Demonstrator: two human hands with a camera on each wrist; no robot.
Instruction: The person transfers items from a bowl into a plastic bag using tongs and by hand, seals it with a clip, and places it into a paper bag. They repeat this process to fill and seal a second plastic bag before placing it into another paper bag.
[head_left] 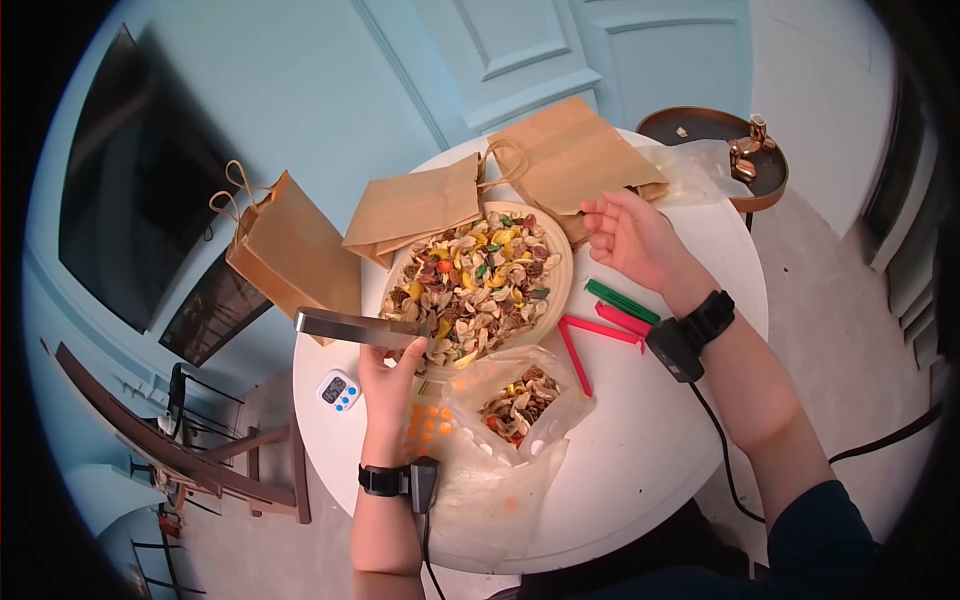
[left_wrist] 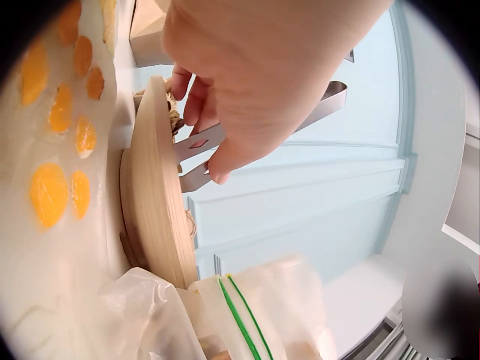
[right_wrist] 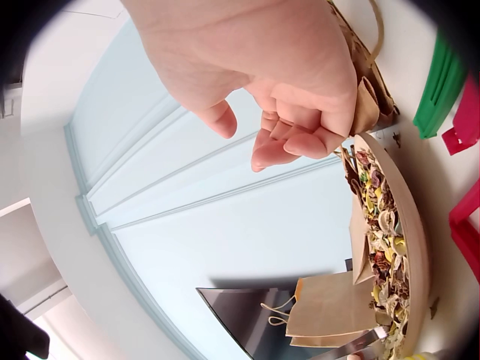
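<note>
My left hand (head_left: 390,385) grips metal tongs (head_left: 350,326) at the near left rim of a round wooden tray (head_left: 560,262) heaped with dried petals and pods (head_left: 480,285). In the left wrist view, thumb and fingers of the hand (left_wrist: 251,82) pinch the tongs (left_wrist: 315,112) over the wooden rim (left_wrist: 161,202). My right hand (head_left: 640,240) hovers right of the tray, holding nothing, its fingers loosely bent; the right wrist view shows the hand (right_wrist: 262,82) likewise. A clear plastic bag (head_left: 565,400) with some petals and pods stands open in front of the tray.
Three brown paper bags (head_left: 295,240) stand or lie behind and left of the tray. Green (head_left: 622,300) and red sealing clips (head_left: 575,358) lie at the right. A white timer (head_left: 338,390) is at the left edge. Beyond the table, a side tray (head_left: 700,125) holds a shiny figurine (head_left: 745,150).
</note>
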